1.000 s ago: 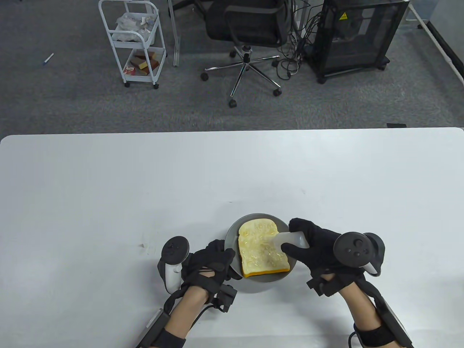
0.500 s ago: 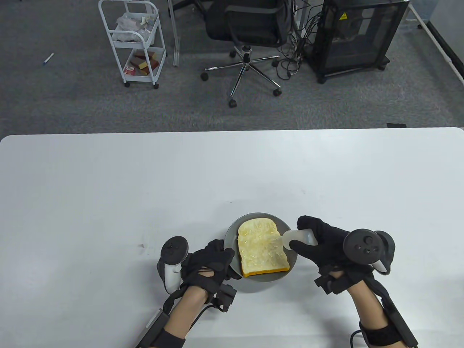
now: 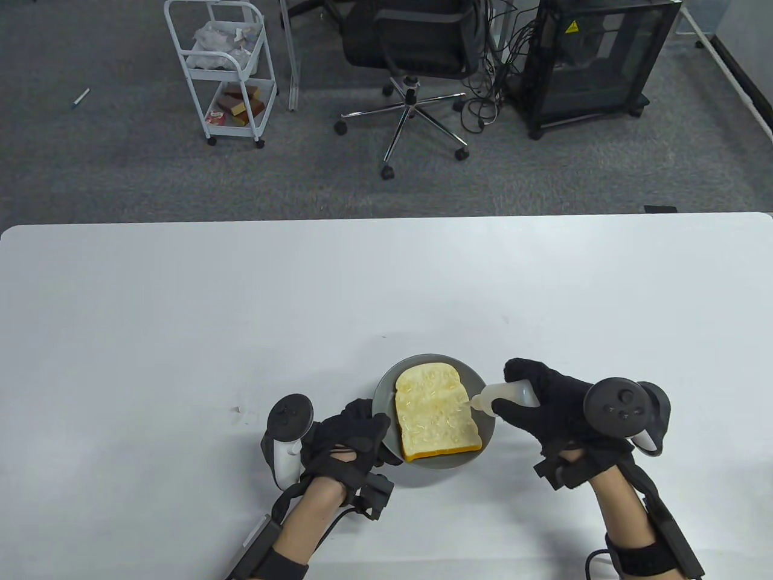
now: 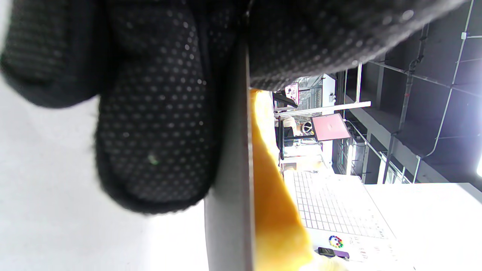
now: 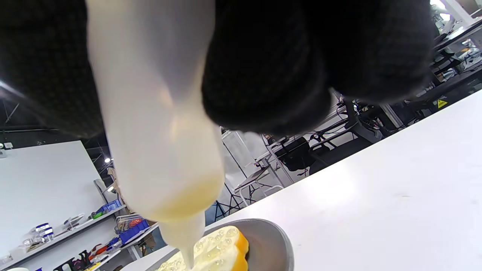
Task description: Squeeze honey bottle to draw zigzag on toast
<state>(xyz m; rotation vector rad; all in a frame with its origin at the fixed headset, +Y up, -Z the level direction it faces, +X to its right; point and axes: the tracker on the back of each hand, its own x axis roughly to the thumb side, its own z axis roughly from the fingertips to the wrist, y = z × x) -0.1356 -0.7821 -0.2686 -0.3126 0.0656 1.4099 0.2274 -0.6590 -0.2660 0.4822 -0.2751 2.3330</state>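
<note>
Low in the table view, slightly right of centre, a grey plate [image 3: 386, 396] sits on the white table [image 3: 181, 314] with a slice of toast [image 3: 433, 417] lying flat on it, its rounded top toward the upper part of the frame and an orange crust edge showing along its lower side. Glossy squiggles of honey cover the pale upper face of the toast.

The right hand [image 3: 546, 411] comes in from the lower right and grips a translucent squeeze honey bottle [image 3: 507, 396], fingers and thumb wrapped around its body. The bottle lies tilted, nozzle pointing left, with the tip just over the right edge of the toast. In the right wrist view the honey bottle [image 5: 158, 124] hangs down from the top of the frame between the gloved fingers [image 5: 263, 75], yellow honey pooled at its shoulder, and the nozzle tip reaches down to the toast [image 5: 214, 254] at the bottom edge, where beads of honey glisten on the plate [image 5: 267, 244].

The left hand [image 3: 350, 438] rests at the lower left rim of the plate, fingers curled against it. The left wrist view shows its dotted fingertips [image 4: 154, 124] pinching the plate's rim [image 4: 229, 188], with the orange crust of the toast [image 4: 271, 195] just beyond.
</note>
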